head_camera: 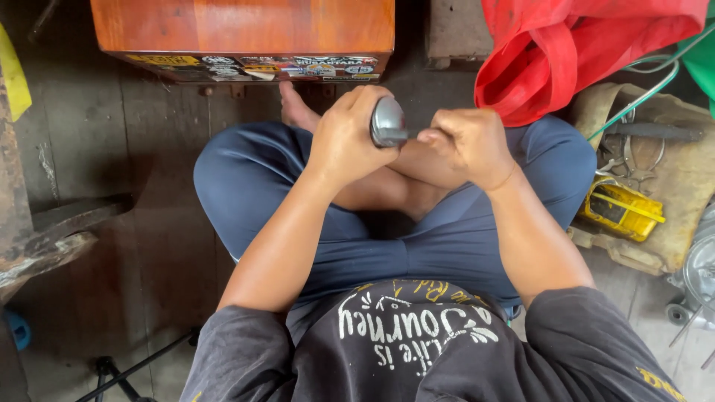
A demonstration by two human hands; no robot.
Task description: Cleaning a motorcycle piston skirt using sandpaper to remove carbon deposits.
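Note:
I sit cross-legged on a wooden floor in blue trousers. My left hand [346, 134] is wrapped around a rounded grey metal part [387, 121], held above my lap. My right hand [465, 145] grips a thin dark tool or shaft [414, 135] that sticks out of the metal part's side; its tip is hidden between my fingers. The two hands are close together, almost touching, over my crossed shins.
An orange wooden box [246, 30] with stickers along its front edge stands ahead. A red cloth bag [573, 45] lies at the upper right. A yellow tool [622, 210] and metal pliers [633, 152] rest on a tan sack at right. Worn metal [45, 238] sits left.

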